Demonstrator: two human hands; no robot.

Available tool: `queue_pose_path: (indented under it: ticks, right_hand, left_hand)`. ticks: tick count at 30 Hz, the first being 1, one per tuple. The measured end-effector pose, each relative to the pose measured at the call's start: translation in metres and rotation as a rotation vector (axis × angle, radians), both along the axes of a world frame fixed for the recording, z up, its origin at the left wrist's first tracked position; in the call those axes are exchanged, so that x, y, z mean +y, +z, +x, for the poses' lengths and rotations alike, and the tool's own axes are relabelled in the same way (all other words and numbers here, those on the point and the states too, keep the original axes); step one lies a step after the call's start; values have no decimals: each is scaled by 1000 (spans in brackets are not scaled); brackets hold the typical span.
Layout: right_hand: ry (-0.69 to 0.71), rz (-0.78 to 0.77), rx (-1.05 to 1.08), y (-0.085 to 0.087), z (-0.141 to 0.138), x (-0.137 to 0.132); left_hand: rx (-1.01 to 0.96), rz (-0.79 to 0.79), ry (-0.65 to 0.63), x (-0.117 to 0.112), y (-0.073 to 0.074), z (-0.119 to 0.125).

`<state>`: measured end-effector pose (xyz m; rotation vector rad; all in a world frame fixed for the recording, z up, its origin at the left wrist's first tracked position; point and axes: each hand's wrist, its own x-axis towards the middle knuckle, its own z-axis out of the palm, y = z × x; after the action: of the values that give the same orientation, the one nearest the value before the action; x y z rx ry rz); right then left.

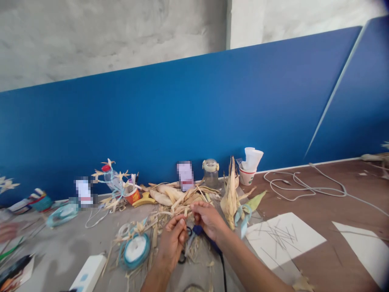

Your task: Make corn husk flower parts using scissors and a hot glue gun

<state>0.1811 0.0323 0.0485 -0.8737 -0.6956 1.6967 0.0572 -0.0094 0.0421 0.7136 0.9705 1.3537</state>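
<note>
In the middle of the head view my left hand point(173, 241) is closed, thumb and forefinger pinched on a small pale strip of corn husk point(185, 212). Close beside it, my right hand point(208, 219) is also closed in a pinch; what its fingertips hold is too small to make out. Behind both hands lies a heap of dry corn husks point(167, 194). Under my right hand is a dark blue tool point(198, 230) with a black cord, partly hidden. A roll of teal ribbon point(136, 249) lies left of my left hand.
A white power strip point(88, 273) lies at front left. Further right are an upright husk bundle point(231, 192), a paper cup point(247, 176), a glass jar point(210, 172) and white paper point(285, 237) with thin sticks. Another person's hand point(9, 232) shows at the left edge.
</note>
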Motion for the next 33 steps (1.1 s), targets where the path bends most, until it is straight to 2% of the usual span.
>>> queue_pose_path:
  ticks: [4, 9, 17, 26, 33]
  right_hand:
    - [52, 11, -2, 1, 3, 0]
    - [160, 30, -118, -3, 0, -1]
    - [169, 106, -261, -11, -9, -5]
    - [204, 270, -234, 1, -2, -7]
    - [269, 330, -536, -13, -3, 0]
  left_hand:
    - [-19, -6, 24, 2, 0, -5]
    - [-79, 5, 65, 9, -4, -15]
    - [-28, 18, 51, 13, -10, -22]
    - [-19, 8, 5, 11, -12, -20]
    - [-25, 11, 0, 13, -13, -23]
